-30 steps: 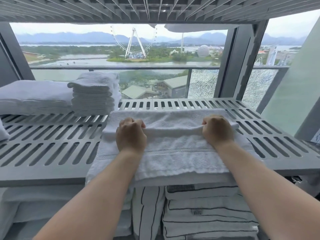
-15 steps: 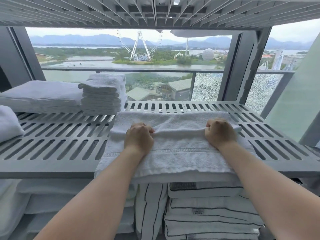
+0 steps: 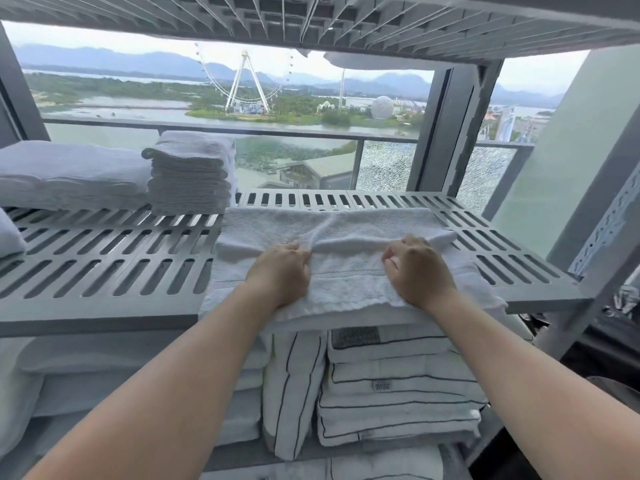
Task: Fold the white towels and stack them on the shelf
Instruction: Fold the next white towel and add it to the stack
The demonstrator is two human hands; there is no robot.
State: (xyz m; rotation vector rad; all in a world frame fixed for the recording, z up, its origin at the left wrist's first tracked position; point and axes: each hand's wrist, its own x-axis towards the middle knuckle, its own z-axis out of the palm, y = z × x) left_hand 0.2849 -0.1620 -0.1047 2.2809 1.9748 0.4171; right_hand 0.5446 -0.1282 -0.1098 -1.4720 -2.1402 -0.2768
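Note:
A white towel [image 3: 346,282] lies spread on the grey slatted shelf [image 3: 104,271], its near edge hanging over the shelf front. My left hand [image 3: 280,271] and my right hand [image 3: 417,268] both rest on it with fingers curled, each gripping a raised fold of the cloth that runs across the towel's middle. A stack of folded white towels [image 3: 190,174] stands at the back left of the same shelf, next to a wider folded pile [image 3: 69,174].
The shelf below holds white linens with black stripes [image 3: 398,386] and plain white piles [image 3: 104,375]. Another slatted shelf [image 3: 311,19] hangs close overhead. A grey upright post [image 3: 588,299] stands at the right. Behind is a window with a railing.
Both hands have drawn closer together and pulled the gripped fold toward me along the towel. The view has shifted slightly left.

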